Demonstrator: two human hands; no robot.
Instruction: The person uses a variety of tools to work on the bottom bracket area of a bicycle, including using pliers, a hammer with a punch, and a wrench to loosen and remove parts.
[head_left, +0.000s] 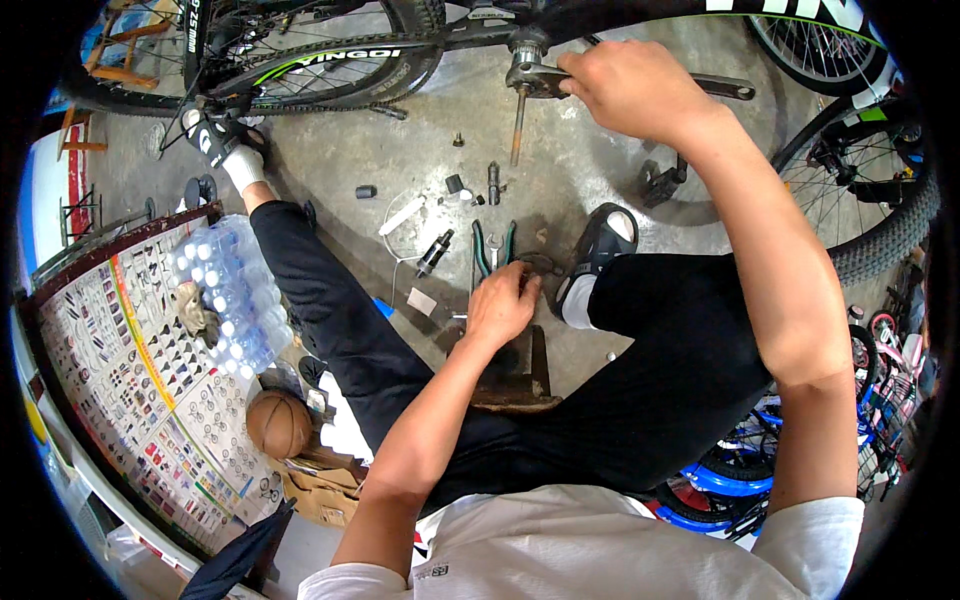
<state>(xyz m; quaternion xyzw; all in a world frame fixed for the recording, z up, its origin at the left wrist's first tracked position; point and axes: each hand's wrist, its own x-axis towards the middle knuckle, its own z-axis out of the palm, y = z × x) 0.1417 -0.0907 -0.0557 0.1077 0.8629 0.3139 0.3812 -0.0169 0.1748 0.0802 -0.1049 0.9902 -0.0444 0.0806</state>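
**While the right hand [640, 90] grips a wrench at a bicycle's axle, the left hand [503, 303] hangs by the tools**

Because its fingers close around the wrench [700, 84] near the head, the right hand, at the upper centre of the frame, is probably steadying the tool against the metal axle fitting [527, 52] as well as holding it. The handle runs on past the fist to the right; a brownish rod [518, 130] points downward from the fitting. The left hand, at the centre, is loosely curled beside pliers [510, 240] with green-and-black handles; whether it has hold of anything cannot be told.

Small dark parts, among them a cylindrical piece [435, 254], lie on the floor [340, 150] between the person's feet, perhaps so they can be reached without getting up.

Bold white lettering marks the bicycle [340, 62] at the upper left, and larger letters, cut off by the edge, show at the upper right. Across the left, an illustrated chart [85, 330] carries rows of tiny pictures, its captions too small to read. Beside it, the clear bottles [250, 290] show no legible labels.
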